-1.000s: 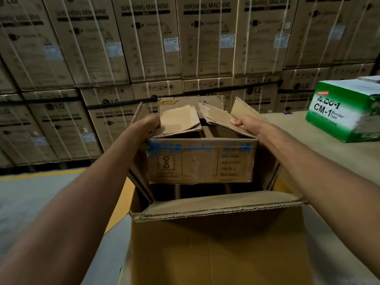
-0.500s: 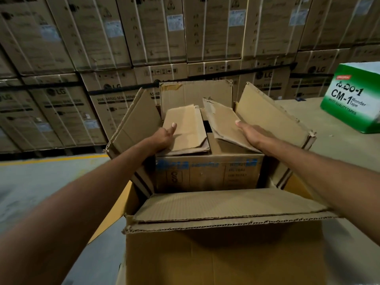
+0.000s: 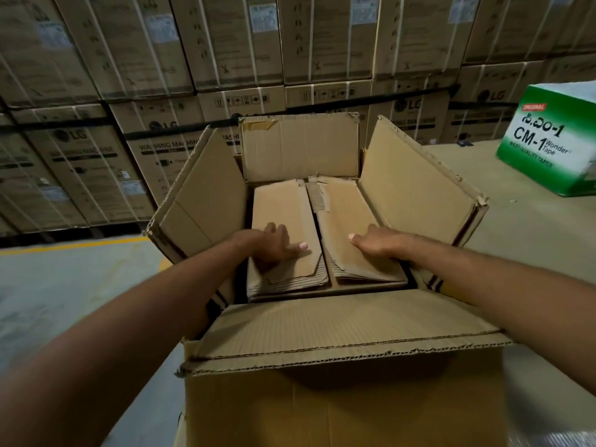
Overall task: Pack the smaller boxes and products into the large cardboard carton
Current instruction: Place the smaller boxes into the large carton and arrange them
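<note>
Hands, left hand point(image 3: 274, 248) and right hand point(image 3: 376, 247), open, flat on smaller box point(image 3: 280, 204) flaps inside carton point(image 3: 414, 185)

The smaller box point(image 3: 348, 221) sits inside the large carton point(image 3: 322, 408), with the left hand point(image 3: 274, 245) on its left top flap and the right hand point(image 3: 377, 245) on its right flap, the tape box point(image 3: 548, 140) on the desk point(image 3: 516, 227) at 2 o'clock, and stacked cartons point(image 3: 225, 43) behind at 12 o'clock.

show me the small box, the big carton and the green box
small box point(image 3: 280, 208): head view, on its left top flap
big carton point(image 3: 416, 191): head view, on its right flap
green box point(image 3: 545, 146): head view, on its printed front face
</note>
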`<state>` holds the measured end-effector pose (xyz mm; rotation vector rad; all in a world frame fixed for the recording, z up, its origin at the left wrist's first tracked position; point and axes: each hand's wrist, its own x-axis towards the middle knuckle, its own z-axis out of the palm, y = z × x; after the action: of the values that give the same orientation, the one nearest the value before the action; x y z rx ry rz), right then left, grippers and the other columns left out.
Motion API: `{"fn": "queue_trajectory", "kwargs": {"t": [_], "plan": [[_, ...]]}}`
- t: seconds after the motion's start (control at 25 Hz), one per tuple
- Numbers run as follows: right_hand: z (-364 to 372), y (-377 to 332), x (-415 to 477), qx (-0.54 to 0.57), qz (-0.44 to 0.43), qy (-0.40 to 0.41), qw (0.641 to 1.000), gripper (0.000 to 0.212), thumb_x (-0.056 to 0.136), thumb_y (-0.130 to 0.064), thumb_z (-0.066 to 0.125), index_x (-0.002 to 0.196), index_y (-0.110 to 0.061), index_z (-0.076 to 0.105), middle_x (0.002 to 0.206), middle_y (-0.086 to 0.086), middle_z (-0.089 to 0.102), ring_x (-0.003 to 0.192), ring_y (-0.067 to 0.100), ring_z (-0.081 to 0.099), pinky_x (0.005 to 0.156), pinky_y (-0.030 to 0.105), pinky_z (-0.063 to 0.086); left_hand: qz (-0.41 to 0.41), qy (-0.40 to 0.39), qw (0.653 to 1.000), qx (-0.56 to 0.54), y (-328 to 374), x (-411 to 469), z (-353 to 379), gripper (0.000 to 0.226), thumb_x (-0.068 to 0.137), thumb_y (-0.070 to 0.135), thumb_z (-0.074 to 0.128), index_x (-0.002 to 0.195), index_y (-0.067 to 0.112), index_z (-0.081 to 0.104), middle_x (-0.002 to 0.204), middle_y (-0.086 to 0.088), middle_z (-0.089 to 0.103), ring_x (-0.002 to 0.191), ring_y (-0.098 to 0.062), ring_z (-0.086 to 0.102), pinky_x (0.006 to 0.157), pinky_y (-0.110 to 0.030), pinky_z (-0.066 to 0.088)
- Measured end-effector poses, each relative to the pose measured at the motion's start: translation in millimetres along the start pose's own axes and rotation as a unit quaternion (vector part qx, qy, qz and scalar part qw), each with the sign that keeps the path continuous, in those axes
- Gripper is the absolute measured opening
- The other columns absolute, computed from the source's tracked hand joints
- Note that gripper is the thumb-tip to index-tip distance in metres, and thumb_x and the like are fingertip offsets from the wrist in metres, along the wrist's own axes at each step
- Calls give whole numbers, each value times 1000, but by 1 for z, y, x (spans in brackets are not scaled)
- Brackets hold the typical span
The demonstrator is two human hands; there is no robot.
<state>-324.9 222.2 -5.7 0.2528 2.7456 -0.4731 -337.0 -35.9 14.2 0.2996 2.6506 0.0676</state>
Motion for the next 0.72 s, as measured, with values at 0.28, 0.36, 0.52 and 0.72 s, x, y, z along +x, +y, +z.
{"fn": "queue_trajectory", "kwargs": {"t": [0.28, 0.36, 0.52, 0.72], "plan": [[-23, -54, -31, -138, -264, -29, 954, 58, 100, -39, 50, 156, -27, 41, 162, 7, 30, 146, 28, 26, 119, 54, 27, 215, 54, 957, 188, 38, -16, -6, 64, 98, 73, 32, 151, 39, 42, 163, 5, 33, 151, -22, 23, 116, -52, 18], [-27, -61, -40, -220, -261, 8, 940, 56, 97, -45, 50, 150, -28, 50, 157, 8, 37, 141, 28, 33, 114, 54, 34, 223, 72, 948, 217, 39, -23, -11, 59, 98, 71, 34, 146, 41, 50, 157, 6, 42, 146, -23, 31, 113, -52, 23], [-61, -72, -66, -357, -238, 164, 888, 36, 92, -44, 56, 117, -21, 69, 130, 8, 55, 126, 27, 44, 105, 51, 40, 193, 170, 954, 155, 36, -45, -47, 46, 96, 58, 48, 128, 30, 64, 132, 2, 61, 120, -23, 55, 99, -43, 39], [-86, -50, -70, -514, -106, 198, 828, 14, 94, -29, 66, 106, -22, 69, 104, 0, 63, 106, 21, 54, 107, 47, 39, 9, 275, 913, 300, 6, -80, -87, 10, 99, 24, 57, 108, 21, 62, 108, -5, 63, 104, -22, 58, 100, -42, 48]]}}
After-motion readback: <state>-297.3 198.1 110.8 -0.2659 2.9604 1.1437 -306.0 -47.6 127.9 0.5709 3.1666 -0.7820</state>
